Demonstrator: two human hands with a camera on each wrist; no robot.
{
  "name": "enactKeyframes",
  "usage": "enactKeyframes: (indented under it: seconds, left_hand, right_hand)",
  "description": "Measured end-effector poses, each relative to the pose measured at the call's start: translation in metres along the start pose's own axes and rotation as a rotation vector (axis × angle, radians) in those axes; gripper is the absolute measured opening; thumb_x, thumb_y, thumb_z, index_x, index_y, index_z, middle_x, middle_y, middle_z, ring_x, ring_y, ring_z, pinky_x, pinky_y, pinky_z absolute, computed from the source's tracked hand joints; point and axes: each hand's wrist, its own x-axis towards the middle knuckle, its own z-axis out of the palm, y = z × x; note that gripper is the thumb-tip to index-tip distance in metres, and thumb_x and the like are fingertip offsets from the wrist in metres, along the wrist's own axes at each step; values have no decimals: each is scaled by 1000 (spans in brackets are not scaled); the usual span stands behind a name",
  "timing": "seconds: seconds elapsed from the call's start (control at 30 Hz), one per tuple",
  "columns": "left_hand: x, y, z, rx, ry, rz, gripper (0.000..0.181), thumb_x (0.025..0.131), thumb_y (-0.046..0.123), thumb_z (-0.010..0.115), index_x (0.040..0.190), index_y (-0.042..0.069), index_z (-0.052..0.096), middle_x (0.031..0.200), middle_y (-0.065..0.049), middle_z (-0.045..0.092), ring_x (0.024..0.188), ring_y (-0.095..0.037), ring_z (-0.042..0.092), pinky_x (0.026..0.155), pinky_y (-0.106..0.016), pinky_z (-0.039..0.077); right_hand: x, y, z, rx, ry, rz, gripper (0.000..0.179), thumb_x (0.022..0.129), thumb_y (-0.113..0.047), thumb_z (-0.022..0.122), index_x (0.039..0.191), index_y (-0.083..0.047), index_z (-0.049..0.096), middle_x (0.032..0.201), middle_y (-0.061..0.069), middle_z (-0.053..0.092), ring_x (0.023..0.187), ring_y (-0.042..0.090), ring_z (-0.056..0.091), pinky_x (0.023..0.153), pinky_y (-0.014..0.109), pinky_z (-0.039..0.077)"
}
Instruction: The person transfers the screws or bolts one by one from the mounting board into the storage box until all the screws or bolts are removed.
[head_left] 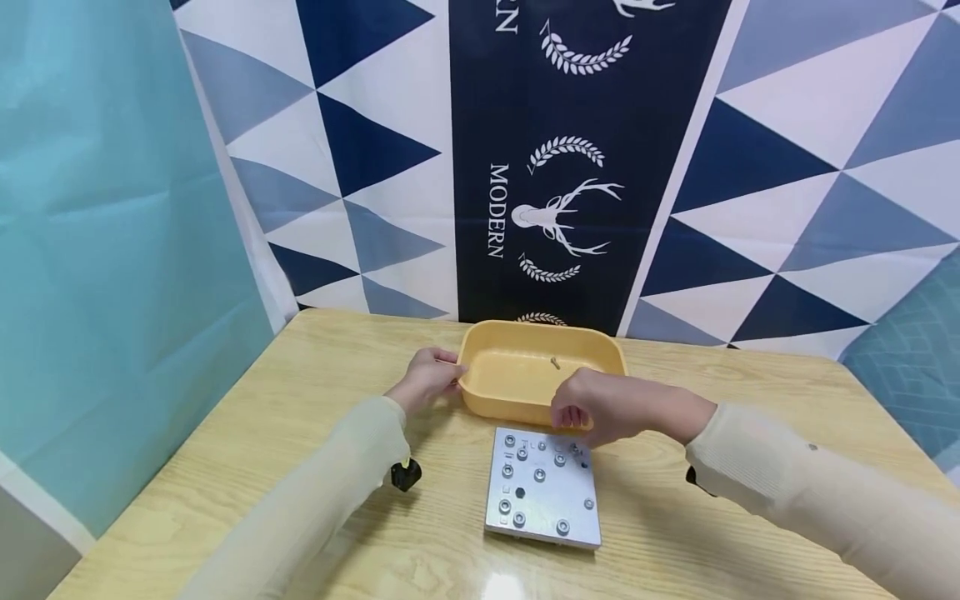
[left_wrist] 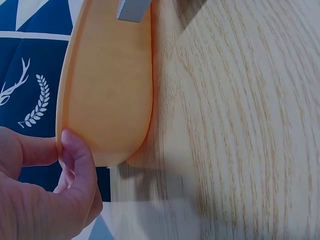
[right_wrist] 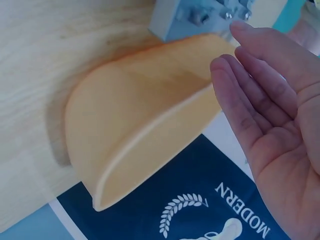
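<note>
1 yellow basin (head_left: 517, 408), L hand (head_left: 431, 377) pinching rim (left_wrist: 65, 75); 1 screw (head_left: 555, 362) inside. 1 metal plate (head_left: 551, 500) w/ approx. 11 socket-head bolts (head_left: 539, 475); R hand (head_left: 611, 404) near, fingers loosely bent.

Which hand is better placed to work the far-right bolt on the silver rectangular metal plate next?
Right, likely: the right hand is at the far-right corner of the plate, while the left hand is occupied, pinching the rim of the orange rounded plastic tray.
</note>
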Motion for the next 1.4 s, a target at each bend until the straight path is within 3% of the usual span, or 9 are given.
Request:
enactKeyframes:
  seconds: [0.4, 0.93, 1.17, 1.4]
  left_hand:
    - [-1, -1, 1, 16, 4, 9, 25, 91, 3, 62, 114, -3, 55, 97, -9, 53, 73, -12, 56, 69, -21, 55]
    - [0, -2, 2, 32, 3, -8, 29, 91, 5, 62, 117, -3, 54, 103, -12, 55, 71, -12, 56, 90, -35, 57]
    - [-1, -2, 1, 19, 12, 4, 29, 90, 2, 62, 117, -5, 54, 101, -12, 53, 71, -12, 56, 70, -22, 56]
    - [-1, -1, 3, 24, 14, 1, 30, 90, 2, 62, 118, -4, 54, 100, -10, 53, 71, -11, 55, 68, -19, 55]
  right_hand:
    - [-7, 0, 17, 39, -30, 39, 24, 69, 2, 78, 88, -12, 73, 76, -5, 68, 67, 1, 57, 59, 12, 49]
    - [-5, 5, 24, 54, -6, 22, 20, 70, 5, 74, 80, -12, 73, 77, -4, 70, 64, -1, 56, 57, 11, 49]
    - [-4, 7, 22, 112, -27, 71, 18, 71, 3, 77, 78, -13, 73, 75, -5, 69, 62, -4, 55, 56, 12, 49]
    - [-4, 8, 24, 153, -19, 89, 19, 69, 5, 77, 75, -12, 72, 71, -5, 68, 58, -5, 54, 54, 12, 49]
